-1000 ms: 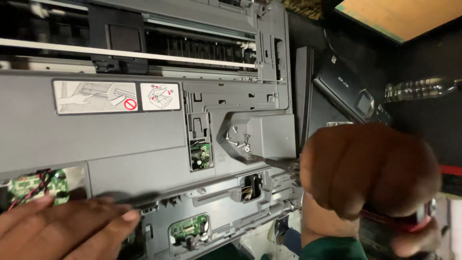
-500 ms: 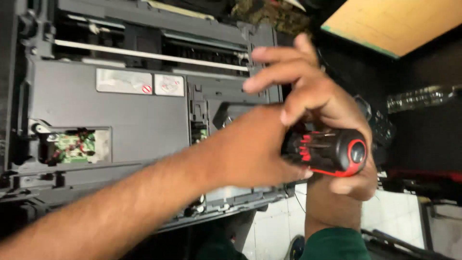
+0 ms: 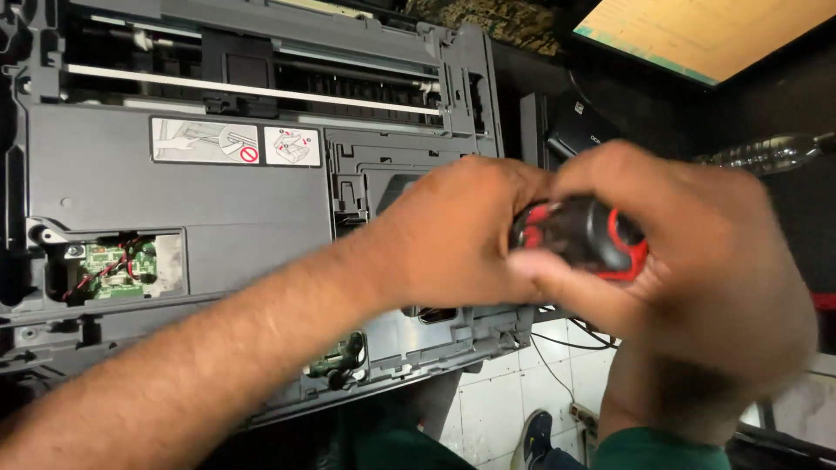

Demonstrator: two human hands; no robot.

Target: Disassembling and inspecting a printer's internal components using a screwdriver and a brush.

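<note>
Both hands met at mid-frame over the opened grey printer chassis (image 3: 218,187), which lay with its covers off. The right hand (image 3: 697,278) was wrapped around the black-and-red screwdriver handle (image 3: 579,235), fingers curled over the top and thumb closing underneath, so the grip was fully closed on the tool. The left hand (image 3: 453,231) reached in from the lower left, its forearm crossing the chassis, and its fingers were bent against the front end of the same handle; contact was evident, though whether it pinched the tool or only steadied it could not be told. The shaft and tip of the tool were hidden behind the left hand. The handle sat above the right-hand edge of the chassis, near a recessed grey housing.

On the chassis, a white rail (image 3: 244,90) ran across the upper part, with two instruction stickers (image 3: 235,144) below it. A green circuit board (image 3: 109,265) with red wires sat in an opening at the left. A lit screen (image 3: 714,35) stood at upper right, and white floor tiles (image 3: 496,400) and a shoe (image 3: 531,435) showed below the printer's edge
</note>
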